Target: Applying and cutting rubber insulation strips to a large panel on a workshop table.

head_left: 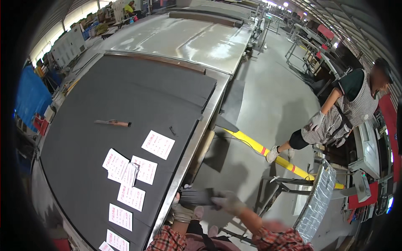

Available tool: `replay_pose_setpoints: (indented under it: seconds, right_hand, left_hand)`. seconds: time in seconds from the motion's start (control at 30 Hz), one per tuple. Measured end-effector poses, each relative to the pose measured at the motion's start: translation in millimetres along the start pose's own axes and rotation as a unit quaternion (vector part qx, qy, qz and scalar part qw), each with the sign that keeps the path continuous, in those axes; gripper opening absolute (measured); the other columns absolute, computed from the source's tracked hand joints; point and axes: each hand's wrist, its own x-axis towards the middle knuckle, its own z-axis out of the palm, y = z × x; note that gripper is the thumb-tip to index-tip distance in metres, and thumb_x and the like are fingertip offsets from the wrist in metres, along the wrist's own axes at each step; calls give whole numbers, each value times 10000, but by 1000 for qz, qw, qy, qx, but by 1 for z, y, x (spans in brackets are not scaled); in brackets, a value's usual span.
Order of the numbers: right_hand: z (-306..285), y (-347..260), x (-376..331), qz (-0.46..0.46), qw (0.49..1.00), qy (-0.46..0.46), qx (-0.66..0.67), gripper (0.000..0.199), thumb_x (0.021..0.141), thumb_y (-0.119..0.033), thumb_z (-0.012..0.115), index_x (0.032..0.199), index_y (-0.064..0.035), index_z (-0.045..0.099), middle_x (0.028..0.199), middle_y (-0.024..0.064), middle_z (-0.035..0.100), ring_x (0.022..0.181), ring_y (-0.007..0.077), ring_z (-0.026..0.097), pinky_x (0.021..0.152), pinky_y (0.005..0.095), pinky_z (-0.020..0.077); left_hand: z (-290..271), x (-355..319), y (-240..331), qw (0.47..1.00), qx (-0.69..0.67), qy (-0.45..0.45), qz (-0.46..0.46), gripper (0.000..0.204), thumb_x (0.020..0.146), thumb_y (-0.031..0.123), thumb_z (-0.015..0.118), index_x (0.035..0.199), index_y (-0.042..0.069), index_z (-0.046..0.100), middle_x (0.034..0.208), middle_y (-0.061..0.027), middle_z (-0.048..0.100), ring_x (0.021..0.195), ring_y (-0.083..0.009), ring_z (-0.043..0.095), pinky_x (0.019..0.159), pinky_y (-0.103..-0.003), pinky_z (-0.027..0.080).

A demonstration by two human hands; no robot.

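Your two forearms come in from the lower edge of the frame, both in red plaid sleeves. Your left hand (181, 213), in a pale glove, is at the lower middle, beside the metal edge of the worktop (171, 196), its forearm short and steep beneath it. Your right arm slants up and leftward from the lower right, bent at the elbow, and your right hand (230, 203), also gloved, reaches in with its fingers curled over the right end of a dark grey strip (196, 196). That strip spans the space between your hands at the lower middle of the frame, roughly level. Your left hand is at its left end, but the fingers are largely hidden, so you cannot tell how far they are open or whether they grip.

Whether the strip is one piece or several layers is hard to make out. On the dark grey sheet (96, 92) covering the worktop, printed white slips (158, 144) lie down the middle, the lowest cut off by the frame's bottom edge. A small black object (172, 130) near them is too small to identify. Dark vignetting hides the corners.
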Motion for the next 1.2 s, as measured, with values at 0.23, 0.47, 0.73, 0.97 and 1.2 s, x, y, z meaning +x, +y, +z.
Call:
replay_pose_setpoints:
  seconds: [0.23,0.47,0.73,0.97,1.2]
  right_hand:
    - [-128,66,-274,-140,949,273,71,260,707,42,578,960,42,636,1031,126,597,777,231,639,652,316,548]
    - [-163,190,-614,-204,587,759,191,176,708,-228,605,846,-118,603,754,1,546,555,112,474,410,247,375]
    - [-23,372,-806,-342,437,785,275,416,875,-340,480,1152,-35,534,1120,103,574,981,255,562,866,366,445]
    - [46,400,-815,-257,260,862,350,403,884,-303,481,1174,-26,517,1140,110,563,995,254,557,877,364,442]
    - [19,387,-812,-248,247,867,355,392,893,-267,481,1195,-17,499,1161,117,553,1010,252,552,888,362,438]
  left_hand:
    - [-11,-17,-10,997,-41,-68,20,237,899,209,477,1022,27,568,965,-114,607,901,-252,574,882,-409,435]
    - [16,-62,-127,976,110,56,-181,195,842,229,556,903,52,612,865,-95,646,788,-285,613,800,-433,488]
    - [112,-90,-262,951,142,-2,-274,98,831,89,574,897,21,599,847,-110,628,812,-275,600,820,-427,481]
    - [129,-6,-246,972,143,-30,-184,101,808,63,568,896,15,575,885,-104,620,791,-251,600,796,-402,503]
    - [91,80,-109,973,209,9,95,244,759,46,533,987,133,527,804,5,545,751,-170,521,751,-371,429]
